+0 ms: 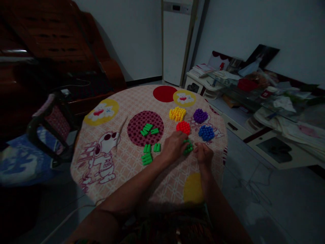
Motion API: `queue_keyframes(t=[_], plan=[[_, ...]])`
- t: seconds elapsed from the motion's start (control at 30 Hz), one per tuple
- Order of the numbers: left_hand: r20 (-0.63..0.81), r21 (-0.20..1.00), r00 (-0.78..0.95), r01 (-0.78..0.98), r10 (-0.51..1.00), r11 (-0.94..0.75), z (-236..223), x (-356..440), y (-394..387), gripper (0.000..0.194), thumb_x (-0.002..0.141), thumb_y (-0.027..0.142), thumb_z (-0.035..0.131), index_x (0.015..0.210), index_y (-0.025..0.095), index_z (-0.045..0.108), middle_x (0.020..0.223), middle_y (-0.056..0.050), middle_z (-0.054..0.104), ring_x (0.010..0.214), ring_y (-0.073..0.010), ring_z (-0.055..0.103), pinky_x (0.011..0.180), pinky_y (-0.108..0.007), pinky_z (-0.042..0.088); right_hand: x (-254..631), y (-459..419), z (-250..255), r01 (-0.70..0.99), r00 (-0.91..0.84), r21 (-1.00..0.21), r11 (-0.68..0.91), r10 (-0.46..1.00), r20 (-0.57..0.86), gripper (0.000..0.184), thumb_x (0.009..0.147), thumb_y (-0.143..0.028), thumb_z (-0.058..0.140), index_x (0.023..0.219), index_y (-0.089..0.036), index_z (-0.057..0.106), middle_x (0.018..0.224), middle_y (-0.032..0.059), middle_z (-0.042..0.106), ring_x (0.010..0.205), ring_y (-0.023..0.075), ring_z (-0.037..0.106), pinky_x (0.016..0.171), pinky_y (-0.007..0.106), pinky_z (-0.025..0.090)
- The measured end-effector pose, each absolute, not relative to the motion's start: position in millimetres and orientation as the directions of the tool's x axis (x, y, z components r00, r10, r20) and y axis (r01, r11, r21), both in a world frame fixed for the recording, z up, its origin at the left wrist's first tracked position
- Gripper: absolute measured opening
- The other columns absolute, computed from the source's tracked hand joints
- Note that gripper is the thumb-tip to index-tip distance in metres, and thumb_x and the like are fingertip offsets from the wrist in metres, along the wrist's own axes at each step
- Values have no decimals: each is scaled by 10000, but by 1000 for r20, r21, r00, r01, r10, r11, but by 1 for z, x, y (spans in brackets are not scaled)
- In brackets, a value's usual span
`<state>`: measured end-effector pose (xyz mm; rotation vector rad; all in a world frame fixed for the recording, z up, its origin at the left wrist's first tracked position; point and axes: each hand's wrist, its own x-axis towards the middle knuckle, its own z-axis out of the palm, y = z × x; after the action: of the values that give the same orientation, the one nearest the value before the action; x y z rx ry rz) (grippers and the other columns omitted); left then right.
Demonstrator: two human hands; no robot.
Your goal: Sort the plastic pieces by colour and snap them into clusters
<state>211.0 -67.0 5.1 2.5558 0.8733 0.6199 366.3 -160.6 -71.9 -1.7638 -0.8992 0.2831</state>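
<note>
My left hand (pixel 175 146) is bent at the left side of a cluster of green round-headed pieces (pixel 189 147), its thumb and fingers closed against it and partly covering it. Just to the right of that cluster, my right hand (pixel 204 154) is closed in a pinch; whatever it holds is too small to make out. Beyond the hands sit similar clusters: a red one (pixel 183 127) touching distance from my left fingers, a blue one (pixel 206 133), a purple one (pixel 200 116) and a yellow one (pixel 177 114). Left of my left hand lie several short green blocks (pixel 146 158) in loose groups.
A patterned cloth (pixel 127 162) covers the round table. At the left stands a chair (pixel 53 125), with a wooden sofa (pixel 76 51) behind. A cluttered low cabinet (pixel 256 128) runs along the right wall. A tall white appliance (pixel 175 47) stands at the back.
</note>
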Motion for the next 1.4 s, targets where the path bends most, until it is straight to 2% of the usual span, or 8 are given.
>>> queue_keyframes(t=[0.17, 0.27, 0.4, 0.53, 0.7, 0.93, 1.17, 1.4], plan=[[288, 454, 351, 769, 891, -450, 12, 157, 12, 288, 951, 241, 504, 1178, 115, 630, 1202, -151, 655, 1148, -263, 584, 1005, -373, 441, 366, -160, -75, 412, 691, -903, -121, 687, 223, 447, 928, -517, 427, 818, -174, 691, 583, 5, 606, 578, 175, 570, 599, 292, 434], [164, 370, 330, 853, 930, -368, 7, 134, 39, 366, 972, 300, 483, 1190, 34, 609, 1190, -191, 657, 1147, -290, 581, 1008, -404, 428, 366, -160, -75, 410, 691, -904, -120, 688, 222, 441, 926, -513, 431, 815, -175, 691, 585, 9, 612, 583, 177, 574, 600, 294, 436], [60, 313, 344, 885, 937, -345, -8, 128, 47, 241, 887, 268, 613, 1029, 80, 664, 1067, -169, 698, 1030, -275, 630, 920, -367, 469, 367, -160, -75, 419, 685, -900, -123, 694, 224, 443, 932, -501, 419, 819, -169, 690, 593, 12, 617, 582, 176, 578, 595, 292, 433], [158, 400, 374, 822, 914, -406, -9, 135, 44, 259, 838, 189, 619, 1085, 144, 680, 1132, -139, 707, 1036, -268, 641, 914, -362, 483, 368, -160, -77, 438, 678, -890, -124, 697, 236, 444, 936, -496, 411, 850, -164, 692, 584, 6, 608, 572, 175, 576, 593, 290, 432], [233, 611, 588, 531, 774, -587, 3, 152, 13, 303, 786, 105, 605, 1057, 184, 715, 1023, -53, 734, 943, -197, 665, 886, -296, 499, 368, -160, -77, 463, 661, -879, -111, 704, 259, 435, 945, -490, 411, 834, -170, 683, 587, 5, 604, 578, 170, 578, 595, 284, 431], [202, 655, 870, 222, 450, -722, -16, 180, -39, 298, 756, 22, 553, 912, 193, 741, 978, -42, 717, 955, -171, 656, 916, -277, 487, 367, -160, -75, 441, 676, -890, -115, 695, 246, 445, 935, -506, 422, 802, -170, 682, 576, 1, 596, 574, 167, 573, 589, 281, 423], [230, 678, 797, 280, 558, -679, -36, 184, -47, 288, 713, 50, 603, 960, 191, 646, 1069, -59, 662, 995, -192, 614, 900, -307, 488, 368, -161, -76, 437, 679, -892, -113, 692, 245, 429, 933, -497, 436, 809, -173, 687, 589, 2, 607, 569, 163, 568, 581, 279, 415], [145, 670, 724, 430, 674, -606, -47, 183, -56, 279, 725, 116, 609, 993, 192, 605, 938, -40, 639, 867, -187, 602, 794, -303, 473, 367, -160, -76, 420, 682, -902, -105, 692, 237, 429, 930, -502, 445, 788, -174, 682, 577, -2, 598, 574, 165, 575, 589, 280, 424]])
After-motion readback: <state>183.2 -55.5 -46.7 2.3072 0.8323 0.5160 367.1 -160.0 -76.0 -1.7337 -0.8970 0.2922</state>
